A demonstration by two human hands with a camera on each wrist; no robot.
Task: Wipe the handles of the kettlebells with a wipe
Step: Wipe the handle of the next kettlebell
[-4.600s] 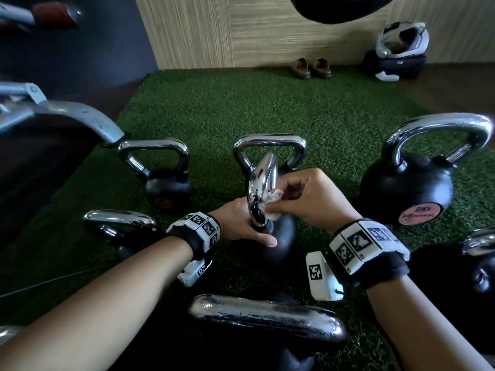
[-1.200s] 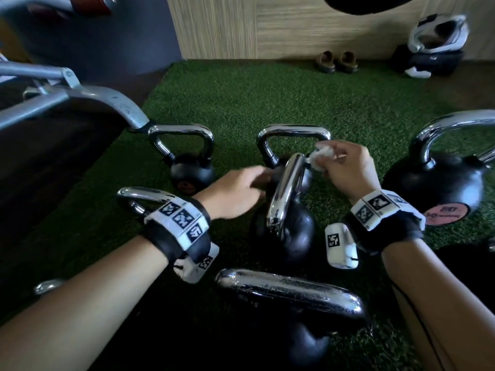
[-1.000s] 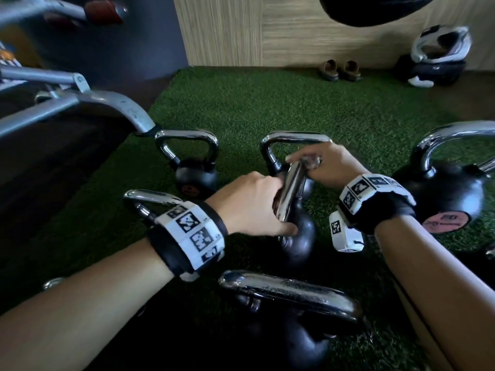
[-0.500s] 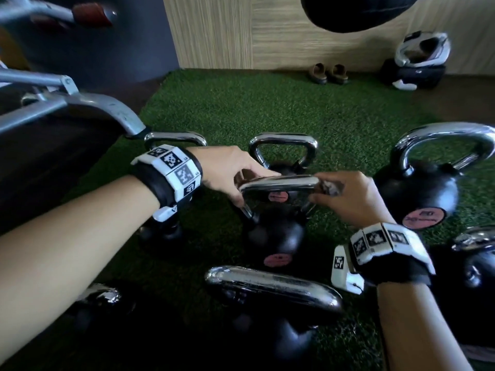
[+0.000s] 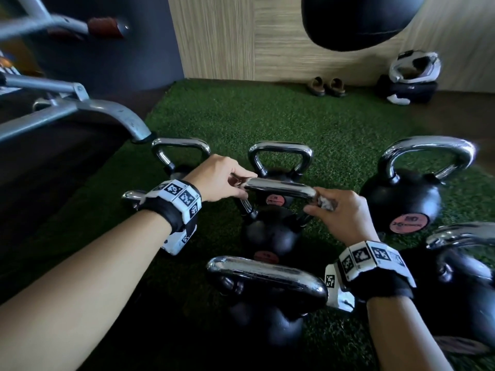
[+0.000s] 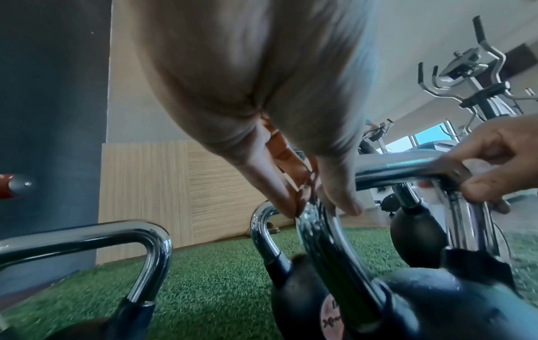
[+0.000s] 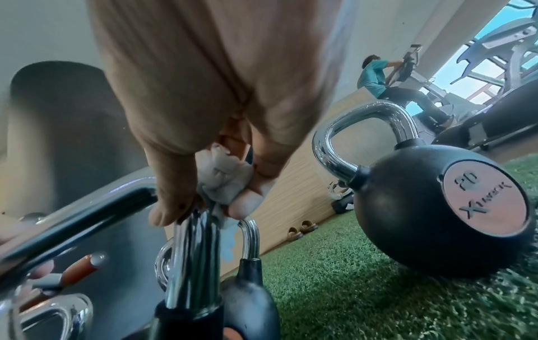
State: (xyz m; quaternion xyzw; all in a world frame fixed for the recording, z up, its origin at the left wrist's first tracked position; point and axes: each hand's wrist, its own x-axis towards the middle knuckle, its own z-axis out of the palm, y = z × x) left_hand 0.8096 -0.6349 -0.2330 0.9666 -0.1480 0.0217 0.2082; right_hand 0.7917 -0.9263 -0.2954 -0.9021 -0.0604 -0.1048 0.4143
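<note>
On the green turf stands a black kettlebell (image 5: 269, 234) whose chrome handle (image 5: 278, 187) lies crosswise between my hands. My left hand (image 5: 239, 187) pinches the handle's left corner between fingers (image 6: 279, 195) and thumb. My right hand (image 5: 316, 203) grips a crumpled white wipe (image 5: 325, 203) and presses it on the handle's right corner. In the right wrist view the wipe (image 7: 224, 177) sits bunched between thumb and fingers on the chrome bend (image 7: 198, 253).
Several other kettlebells ring it: two behind (image 5: 180, 148) (image 5: 280, 153), a big one at right (image 5: 401, 202), one close in front (image 5: 265, 274). A grey bench frame (image 5: 80, 111) juts in from the left. A black punch bag (image 5: 356, 20) hangs above.
The kettlebell was turned about a quarter turn, so its handle went from end-on to crosswise. My left hand moved to its left corner, and my right hand carried the wipe to the right corner.
</note>
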